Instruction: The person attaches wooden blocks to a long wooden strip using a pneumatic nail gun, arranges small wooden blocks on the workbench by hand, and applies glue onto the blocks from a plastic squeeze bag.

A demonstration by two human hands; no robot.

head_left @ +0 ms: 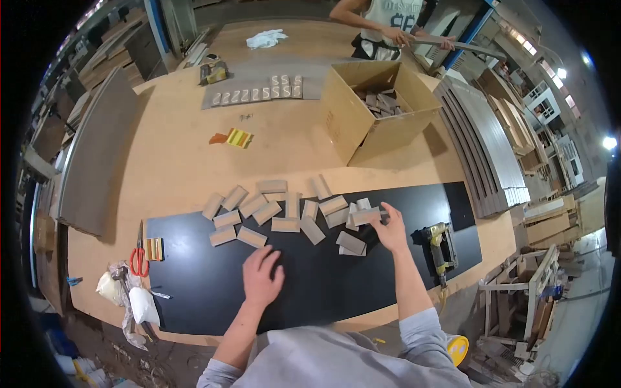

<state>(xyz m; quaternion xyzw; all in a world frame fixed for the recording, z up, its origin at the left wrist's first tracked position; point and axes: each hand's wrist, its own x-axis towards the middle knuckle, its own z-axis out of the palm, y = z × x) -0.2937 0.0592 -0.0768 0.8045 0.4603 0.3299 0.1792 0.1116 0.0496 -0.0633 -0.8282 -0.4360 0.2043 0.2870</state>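
Many small grey-brown wooden blocks (285, 224) lie scattered along the far part of a black board (323, 278). My right hand (390, 227) pinches the right end of one block (366, 216), above a few others. My left hand (262, 275) hovers over the board, just below the blocks, its fingers apart and nothing in it. A nail gun (441, 252) lies on the board to the right of my right hand.
An open cardboard box (352, 132) holds more blocks. Rows of blocks with wavy glue lines (249, 96) lie farther back. Red scissors (139, 258) and white bags (143, 305) are at the left. Stacked panels (479, 149) stand right. A person (388, 26) holds a strip behind the table.
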